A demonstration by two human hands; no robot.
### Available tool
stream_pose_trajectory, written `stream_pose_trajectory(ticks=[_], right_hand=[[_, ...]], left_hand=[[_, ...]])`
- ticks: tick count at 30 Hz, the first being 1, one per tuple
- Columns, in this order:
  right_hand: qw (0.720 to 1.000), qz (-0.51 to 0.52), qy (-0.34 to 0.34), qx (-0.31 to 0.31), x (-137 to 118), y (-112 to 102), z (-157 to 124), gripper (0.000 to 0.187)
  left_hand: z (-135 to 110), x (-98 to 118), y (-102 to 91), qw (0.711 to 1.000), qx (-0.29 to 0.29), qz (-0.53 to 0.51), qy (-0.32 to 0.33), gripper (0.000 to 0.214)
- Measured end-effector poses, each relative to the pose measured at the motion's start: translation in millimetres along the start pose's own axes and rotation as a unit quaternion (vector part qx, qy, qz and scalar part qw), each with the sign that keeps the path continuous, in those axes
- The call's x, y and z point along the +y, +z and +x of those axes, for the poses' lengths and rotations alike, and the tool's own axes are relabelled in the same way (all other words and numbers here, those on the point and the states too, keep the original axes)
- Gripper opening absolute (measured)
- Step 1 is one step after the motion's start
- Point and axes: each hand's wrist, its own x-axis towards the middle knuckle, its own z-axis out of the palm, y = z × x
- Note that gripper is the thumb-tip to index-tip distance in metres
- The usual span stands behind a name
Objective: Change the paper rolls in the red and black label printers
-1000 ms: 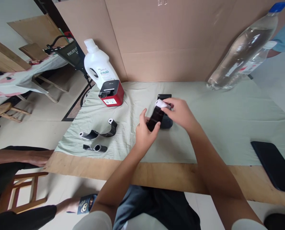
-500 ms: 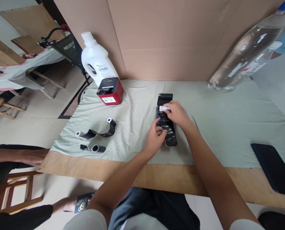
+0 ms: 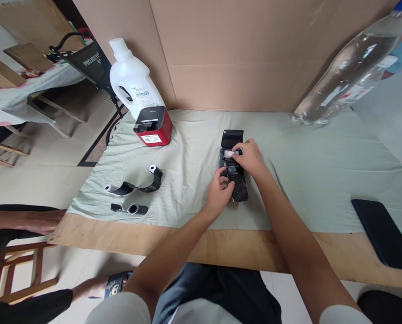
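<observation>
The right hand [image 3: 249, 157] has its thumb and fingertips drawn together on the right end of the white roll [image 3: 229, 154]. The roll is at those fingertips, over the dark case [image 3: 223, 156], whose lid [image 3: 232, 138] stands raised just beyond the hand; how deep the roll sits cannot be told. From the roll, a shiny black strip [image 3: 240, 189] runs toward the person, past the left hand [image 3: 220, 191]. That hand is half curled, its thumb on the strip's left side and its index finger by the case; whether it pinches the strip is hidden.

Left of the left hand, on the same pale cloth [image 3: 183, 180], lies a loose strip [image 3: 150, 184] with a rolled end at each side; nearer the person is a smaller curl [image 3: 138, 209]. Beyond these, farther from both hands, a red box [image 3: 160, 128] with a black top stands in front of a white jug [image 3: 135, 83]. Well to the right of the right hand lies a phone [image 3: 385, 234], partly over the wooden edge [image 3: 339, 252]. Farther off on that side, two clear bottles [image 3: 349, 67] lean beside the cardboard [image 3: 248, 90] behind the cloth.
</observation>
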Motion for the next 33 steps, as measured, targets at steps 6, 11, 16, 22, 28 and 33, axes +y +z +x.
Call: stream_pose_trajectory(ticks=[6, 11, 16, 22, 28, 33], right_hand=[[0.983, 0.180, -0.008, 0.044, 13.6, 7.7, 14.6, 0.026], [0.968, 0.246, -0.003, 0.045, 12.4, -1.6, 16.6, 0.026], [0.971, 0.234, -0.038, -0.039, 6.5, -34.2, 7.2, 0.035], [0.981, 0.144, -0.055, -0.118, 9.1, -39.9, 6.0, 0.019], [0.969, 0.181, 0.047, -0.164, 11.0, -25.6, 7.0, 0.040], [0.961, 0.175, 0.094, -0.190, 9.3, -25.4, 8.1, 0.048]], left_hand=[[0.3, 2.0, -4.6, 0.994, 0.032, 0.064, 0.078, 0.055], [-0.9, 3.5, -6.8, 0.990, 0.028, 0.108, 0.090, 0.048], [-4.4, 1.3, -5.1, 0.990, 0.017, 0.111, 0.087, 0.046], [-7.4, 0.7, -2.6, 0.991, 0.012, 0.109, 0.074, 0.044], [-9.6, 4.9, -3.2, 0.992, 0.010, 0.113, 0.060, 0.044], [-15.3, 13.7, -3.9, 0.976, -0.004, 0.165, 0.142, 0.042]])
